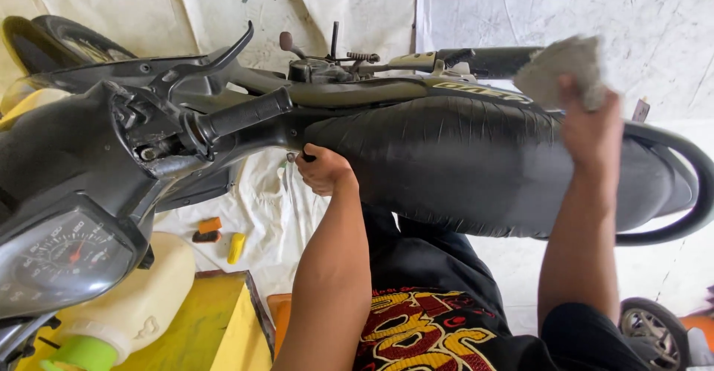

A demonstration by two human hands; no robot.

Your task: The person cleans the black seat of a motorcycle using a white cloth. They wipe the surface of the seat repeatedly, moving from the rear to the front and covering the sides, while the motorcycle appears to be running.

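Note:
A motorcycle stands before me, seen from above, with its black seat [461, 163] across the middle. My left hand [324, 169] is closed around a small dark tool handle at the front edge of the seat, just below the frame. My right hand [591, 129] is raised over the rear of the seat and grips a grey rag [561, 70]. The black handlebar grip [242, 114] and brake lever [216, 59] jut out at the left.
The speedometer cluster [63, 259] sits at the lower left. Below it lie a cream plastic jug [141, 300] with a green cap and a yellow board [201, 323]. Small orange and yellow items [223, 237] rest on the white floor sheet. A wheel [654, 330] shows at the bottom right.

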